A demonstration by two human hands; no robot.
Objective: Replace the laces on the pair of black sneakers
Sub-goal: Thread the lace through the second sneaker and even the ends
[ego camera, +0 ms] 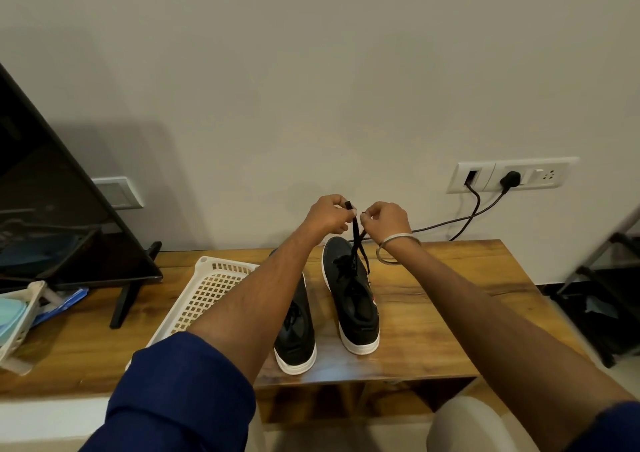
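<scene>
Two black sneakers with white soles stand side by side on the wooden table (433, 299), toes toward the wall. The right sneaker (351, 299) has a black lace (355, 240) rising from its eyelets. My left hand (327, 214) pinches one lace end, whose tip sticks up above the fingers. My right hand (384, 218), with a metal bangle at the wrist, pinches the other strand close beside it. Both hands are raised above the toe of the right sneaker. The left sneaker (298, 334) is partly hidden under my left forearm.
A white plastic basket (207, 289) lies on the table left of the sneakers. A black screen on a stand (69, 230) fills the left side. A wall socket with a plugged cable (509, 178) is at the back right. A dark rack (609, 296) stands right of the table.
</scene>
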